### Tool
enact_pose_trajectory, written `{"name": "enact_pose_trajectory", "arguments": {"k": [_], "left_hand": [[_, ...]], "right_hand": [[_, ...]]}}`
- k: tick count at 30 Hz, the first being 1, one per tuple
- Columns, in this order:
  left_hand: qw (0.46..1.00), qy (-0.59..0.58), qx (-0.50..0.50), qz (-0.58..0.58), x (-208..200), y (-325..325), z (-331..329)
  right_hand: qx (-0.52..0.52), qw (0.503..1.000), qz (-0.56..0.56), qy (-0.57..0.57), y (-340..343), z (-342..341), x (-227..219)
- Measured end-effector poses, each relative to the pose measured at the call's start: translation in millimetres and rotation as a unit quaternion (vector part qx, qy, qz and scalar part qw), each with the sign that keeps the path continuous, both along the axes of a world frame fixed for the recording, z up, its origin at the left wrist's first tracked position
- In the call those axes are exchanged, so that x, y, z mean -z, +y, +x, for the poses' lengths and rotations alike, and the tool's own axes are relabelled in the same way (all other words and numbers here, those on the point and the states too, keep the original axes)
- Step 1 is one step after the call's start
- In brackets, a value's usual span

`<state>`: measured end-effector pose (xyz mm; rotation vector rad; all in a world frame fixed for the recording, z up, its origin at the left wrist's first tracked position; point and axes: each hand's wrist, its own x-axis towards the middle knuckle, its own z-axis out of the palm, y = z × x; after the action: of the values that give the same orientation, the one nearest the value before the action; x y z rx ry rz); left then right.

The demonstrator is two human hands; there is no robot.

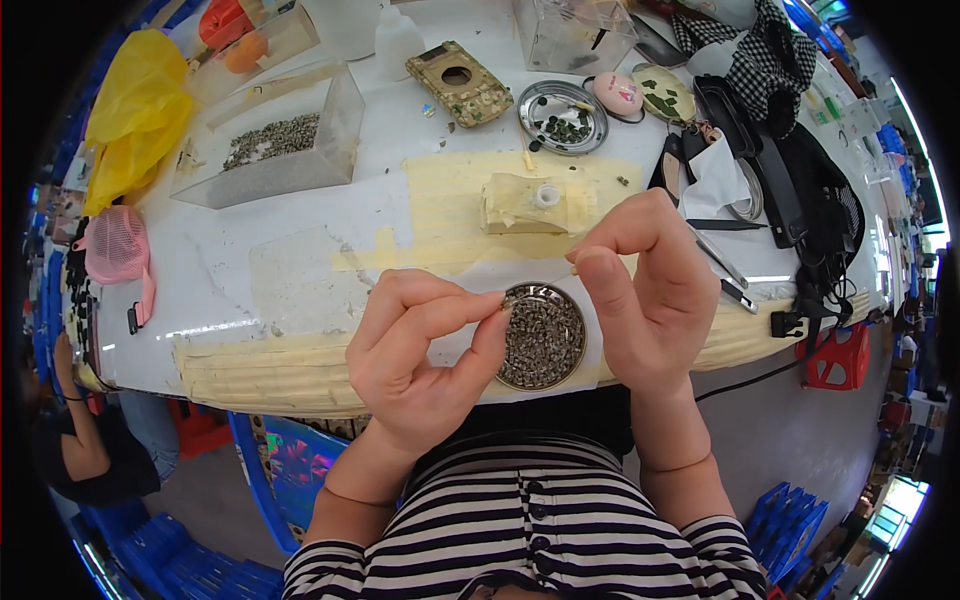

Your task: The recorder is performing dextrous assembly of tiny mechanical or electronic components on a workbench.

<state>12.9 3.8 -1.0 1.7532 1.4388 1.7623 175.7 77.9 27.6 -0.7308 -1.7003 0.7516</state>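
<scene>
Above a round metal dish (pixel 583 352) full of small grey metal pieces (pixel 545 345), my left hand (pixel 425 350) pinches one small metal piece (pixel 507 301) between thumb and forefinger. My right hand (pixel 655 295) is raised at the dish's right side, its thumb and forefinger closed together. Something tiny and pale shows at those fingertips, too small to name. Just beyond the hands stands a block wrapped in yellowish tape (pixel 500 207), with a small clear round cup (pixel 547 196) on top.
A clear bin (pixel 345 150) of similar metal pieces stands at the far left, near a yellow bag (pixel 145 110) and a pink mesh basket (pixel 115 245). At the back are a camouflage-patterned box (pixel 480 100) and a plate with dark green bits (pixel 565 105). Tweezers (pixel 722 258) lie to the right.
</scene>
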Motion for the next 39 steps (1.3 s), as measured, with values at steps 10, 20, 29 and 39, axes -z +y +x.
{"name": "enact_pose_trajectory", "arguments": {"k": [10,20,29,39], "left_hand": [[1.0,0.004,0.003,0.003,0.8,0.1,-0.6],[1.0,0.006,0.003,0.004,-0.3,0.1,-1.1],[1.0,0.006,0.002,0.007,2.1,-0.4,-1.6],[1.0,-0.008,0.003,0.011,1.1,0.1,0.3]], "right_hand": [[-0.003,1.0,0.009,-0.009,2.1,-2.1,3.6],[0.004,1.0,0.007,-0.01,2.3,-2.3,4.2],[0.013,1.0,-0.017,0.013,3.0,-1.9,5.3],[0.175,0.936,0.229,-0.204,37.5,-0.6,-3.5]]}}
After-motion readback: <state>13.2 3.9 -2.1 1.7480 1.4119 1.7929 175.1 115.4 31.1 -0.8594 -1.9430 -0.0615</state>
